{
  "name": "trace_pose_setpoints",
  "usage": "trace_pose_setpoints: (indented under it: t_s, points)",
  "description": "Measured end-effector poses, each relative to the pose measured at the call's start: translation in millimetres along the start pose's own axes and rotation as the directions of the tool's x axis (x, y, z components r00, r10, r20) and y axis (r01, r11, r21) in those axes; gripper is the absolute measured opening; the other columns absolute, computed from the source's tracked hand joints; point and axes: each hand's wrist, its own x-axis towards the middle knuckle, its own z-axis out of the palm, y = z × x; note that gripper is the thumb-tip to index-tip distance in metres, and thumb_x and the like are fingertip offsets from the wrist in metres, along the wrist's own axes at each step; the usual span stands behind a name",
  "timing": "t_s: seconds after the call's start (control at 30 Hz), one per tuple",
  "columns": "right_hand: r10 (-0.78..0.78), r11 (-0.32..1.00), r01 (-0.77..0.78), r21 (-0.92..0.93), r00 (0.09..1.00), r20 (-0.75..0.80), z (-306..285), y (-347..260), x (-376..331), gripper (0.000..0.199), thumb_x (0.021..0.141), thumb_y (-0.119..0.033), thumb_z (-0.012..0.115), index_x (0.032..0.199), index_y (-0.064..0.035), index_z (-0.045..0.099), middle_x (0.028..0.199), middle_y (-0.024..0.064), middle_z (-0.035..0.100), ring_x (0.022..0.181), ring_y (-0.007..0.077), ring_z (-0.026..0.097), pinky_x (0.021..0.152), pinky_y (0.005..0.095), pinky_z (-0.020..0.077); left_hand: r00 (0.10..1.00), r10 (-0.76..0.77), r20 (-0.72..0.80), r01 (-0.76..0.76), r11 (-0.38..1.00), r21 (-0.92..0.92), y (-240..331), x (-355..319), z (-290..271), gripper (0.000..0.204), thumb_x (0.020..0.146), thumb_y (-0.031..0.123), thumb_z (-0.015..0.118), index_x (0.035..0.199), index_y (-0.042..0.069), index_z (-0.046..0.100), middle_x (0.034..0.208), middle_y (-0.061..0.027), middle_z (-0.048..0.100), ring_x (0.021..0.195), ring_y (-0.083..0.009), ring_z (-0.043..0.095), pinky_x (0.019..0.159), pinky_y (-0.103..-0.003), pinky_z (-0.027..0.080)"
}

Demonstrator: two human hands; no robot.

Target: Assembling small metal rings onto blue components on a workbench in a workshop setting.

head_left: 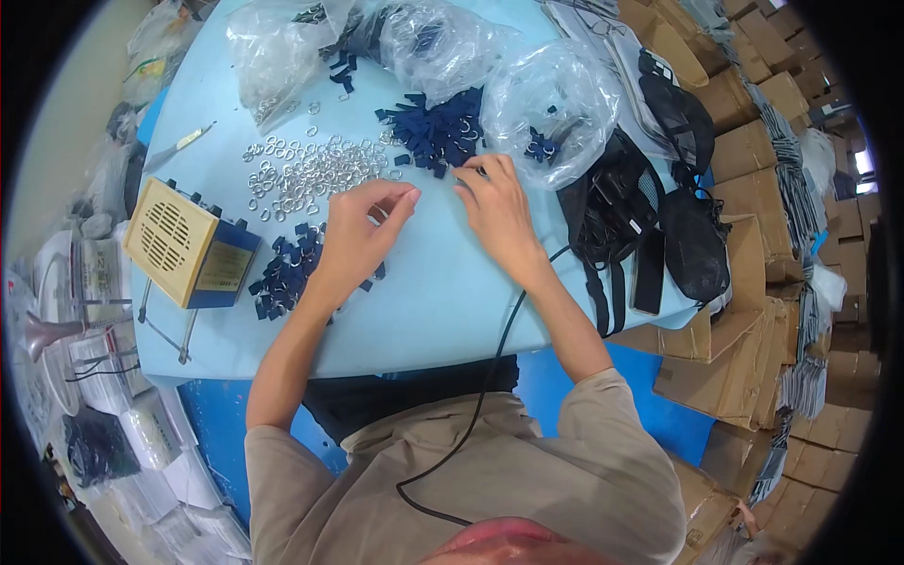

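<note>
My left hand is over the middle of the table, thumb and forefinger brought together in a pinch; anything between the tips is too small to make out. Just beyond it spreads a heap of small silver metal rings. My right hand reaches to the near edge of a pile of short dark blue fabric strips, its fingers bent and a little apart, with nothing visible held. Partly behind my left forearm lies a second pile of dark blue pieces, seemingly folded strips with rings.
Clear plastic bags stand along the table's far side. At the left are a cream and blue box-shaped device and a utility knife. A black mesh bag and phone lie right. A black cable crosses my front. Cardboard boxes crowd the right.
</note>
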Motion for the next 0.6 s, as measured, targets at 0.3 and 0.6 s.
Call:
trace_pose_setpoints:
  t_s: [0.3, 0.6]
  points:
    - [0.217, 0.718, -0.26, 0.645, 0.965, 0.148, -4, -11, 0, 0.025, 0.083, 0.011, 0.072, 0.107, 0.0031, 0.071, 0.101, 0.0127, 0.074, 0.092, 0.0212, 0.073, 0.082, 0.0317, 0.059, 0.996, 0.093, 0.0, -0.093, 0.992, 0.082, 5, 1, -1, 0.014, 0.094, 0.01, 0.073, 0.105, 0.001, 0.077, 0.096, -0.007, 0.074, 0.079, -0.0105, 0.067, 0.065, -0.025, 0.052]
    - [0.186, 0.433, -0.353, 0.829, 0.935, 0.301, -18, -22, 3, 0.039, 0.087, 0.011, 0.074, 0.124, 0.0042, 0.066, 0.106, 0.0111, 0.073, 0.101, 0.016, 0.071, 0.093, 0.0302, 0.057, 0.989, -0.023, 0.144, 0.042, 0.991, -0.13, -6, 0, 1, 0.018, 0.093, 0.009, 0.075, 0.11, 0.003, 0.078, 0.098, -0.0085, 0.076, 0.083, -0.0141, 0.071, 0.069, -0.028, 0.055]
